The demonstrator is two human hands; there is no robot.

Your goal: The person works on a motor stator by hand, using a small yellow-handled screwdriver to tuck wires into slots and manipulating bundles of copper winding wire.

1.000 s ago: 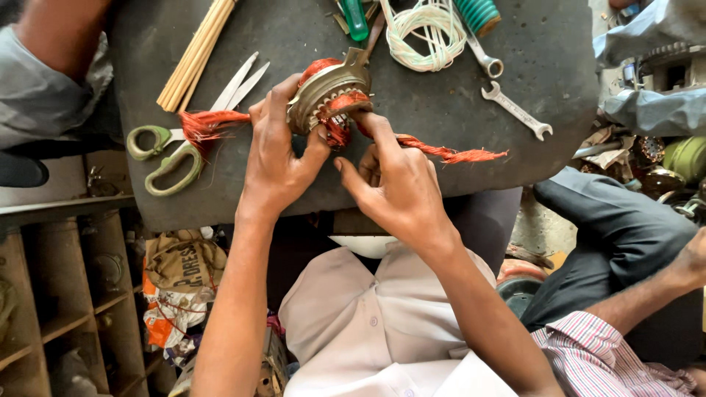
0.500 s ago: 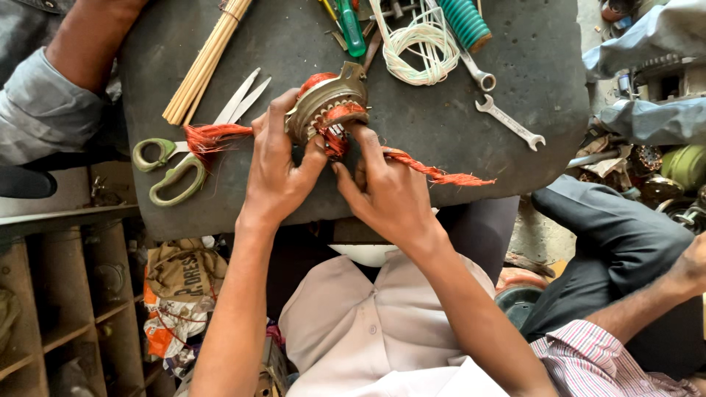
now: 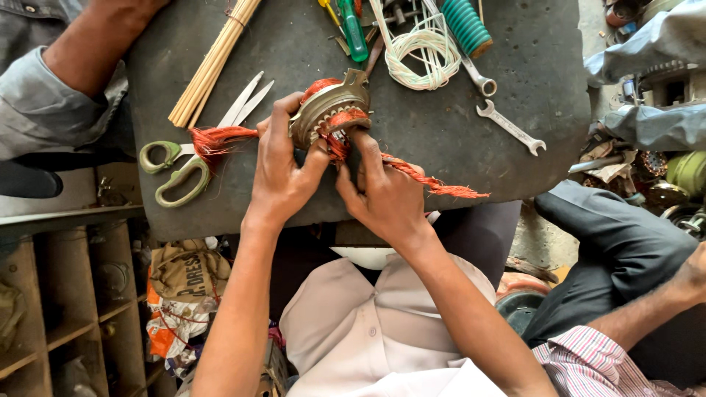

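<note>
A round metal motor stator (image 3: 329,109) wound with orange-red copper wire sits near the middle of the dark worktable (image 3: 471,162). My left hand (image 3: 279,169) grips its left side, thumb against the rim. My right hand (image 3: 386,195) pinches the orange winding at the stator's lower edge. One loose bundle of orange wire (image 3: 434,180) trails right from under my right hand, another bundle (image 3: 217,138) sticks out to the left.
Green-handled scissors (image 3: 184,158) lie left of my hands beside a bundle of thin wooden sticks (image 3: 213,62). White cord (image 3: 423,55), a green ribbed tube (image 3: 467,26), a green screwdriver (image 3: 353,29) and wrenches (image 3: 511,129) lie at the back. Other people sit at left (image 3: 66,88) and right (image 3: 625,257).
My hands and the stator have stayed in nearly the same place; my right fingers have shifted slightly on the winding, and the trailing wire lies a little lower on the right.
</note>
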